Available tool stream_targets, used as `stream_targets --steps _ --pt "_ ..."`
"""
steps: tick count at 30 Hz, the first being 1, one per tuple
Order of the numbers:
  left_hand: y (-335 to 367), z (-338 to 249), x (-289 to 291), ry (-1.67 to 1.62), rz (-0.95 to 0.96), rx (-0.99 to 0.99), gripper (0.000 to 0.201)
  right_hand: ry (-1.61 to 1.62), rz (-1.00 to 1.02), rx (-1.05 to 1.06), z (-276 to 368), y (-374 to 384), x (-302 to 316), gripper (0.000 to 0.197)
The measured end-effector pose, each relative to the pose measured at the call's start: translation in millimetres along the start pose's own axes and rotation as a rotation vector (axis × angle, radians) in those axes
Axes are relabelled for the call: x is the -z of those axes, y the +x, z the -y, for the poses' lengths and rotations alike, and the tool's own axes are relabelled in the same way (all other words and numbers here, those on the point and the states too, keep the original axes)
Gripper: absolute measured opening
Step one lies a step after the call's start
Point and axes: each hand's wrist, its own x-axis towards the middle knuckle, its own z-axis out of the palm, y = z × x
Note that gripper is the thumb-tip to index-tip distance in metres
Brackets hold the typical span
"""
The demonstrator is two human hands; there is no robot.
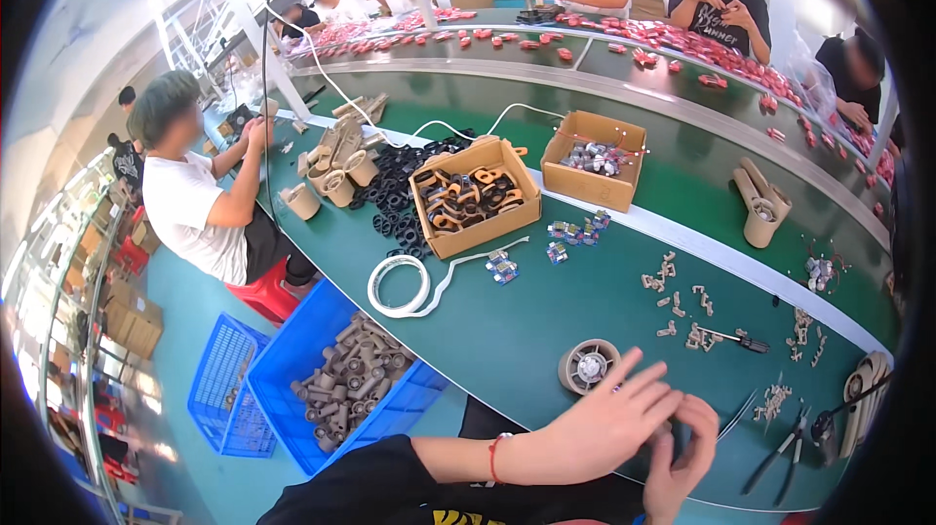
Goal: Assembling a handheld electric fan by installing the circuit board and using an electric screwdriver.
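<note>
My left hand (595, 423), with a red cord at its wrist, meets my right hand (687, 457) over the bench's near edge. Three left fingers fan outward; its thumb and index are mostly hidden where the hands join. The right fingers and thumb curl inward in a pinch. Whatever lies between them is too hidden to make out. Just beyond my left fingertips, a beige round housing (568, 369) stands upright, with a pale fan-like wheel (591, 367) inside. Right of my hands are tweezers (738, 415), black-handled pliers (780, 457) and small pale parts (773, 402).
A screwdriver (746, 341) lies among small beige clips (702, 338). Farther off are circuit boards (502, 268), a white tape roll (373, 293), a carton of orange-black parts (444, 242) and a carton of motors (585, 186). A blue crate (283, 432) stands left; a co-worker (190, 203) sits beyond.
</note>
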Motion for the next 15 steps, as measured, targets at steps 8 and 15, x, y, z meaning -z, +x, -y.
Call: stream_targets --steps 8,15 --pt "18 12 -27 0.0 0.117 -0.05 0.044 -0.299 -0.371 0.5 -11 -15 51 0.022" --pt "26 19 -18 0.007 -0.078 -0.112 0.04 -0.952 -0.519 -0.044 -13 24 188 0.063"
